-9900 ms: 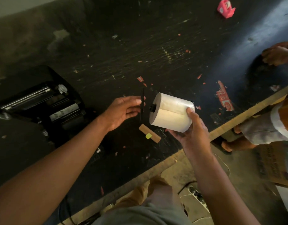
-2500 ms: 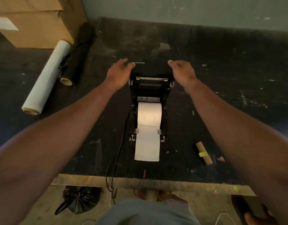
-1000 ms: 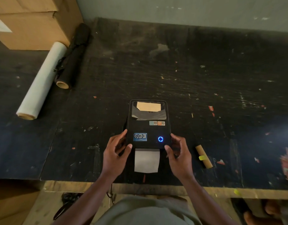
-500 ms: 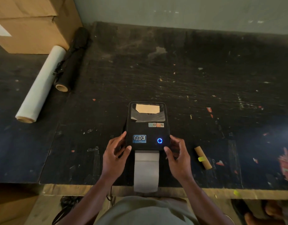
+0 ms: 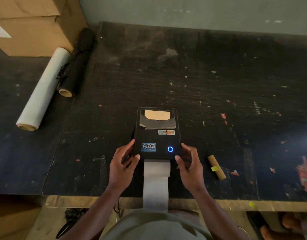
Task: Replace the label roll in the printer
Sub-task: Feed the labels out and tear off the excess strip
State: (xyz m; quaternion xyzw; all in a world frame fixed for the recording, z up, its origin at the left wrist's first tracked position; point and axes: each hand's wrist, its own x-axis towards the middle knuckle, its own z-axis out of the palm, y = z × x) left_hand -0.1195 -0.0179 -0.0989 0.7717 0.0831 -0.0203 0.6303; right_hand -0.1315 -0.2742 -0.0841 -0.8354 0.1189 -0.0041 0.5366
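The black label printer (image 5: 157,135) sits near the front of the dark table (image 5: 218,84) with its lid down and a blue ring lit on top. A white strip of labels (image 5: 156,184) runs out of its front slot and hangs over the table's edge. My left hand (image 5: 122,168) holds the printer's front left corner, thumb on the lid. My right hand (image 5: 190,166) holds the front right corner the same way. Through the lid's window part of the roll inside shows.
An empty brown cardboard core (image 5: 216,167) with a yellow tag lies right of the printer. A white film roll (image 5: 43,89) and a black roll (image 5: 76,63) lie at the far left beside cardboard boxes (image 5: 31,26). Another person's foot (image 5: 287,226) shows at bottom right.
The lid, open 2.5 s ago, is down. Over the last second the label strip has fed out from a short tab to past the table's edge. My hands have stayed on the front corners.
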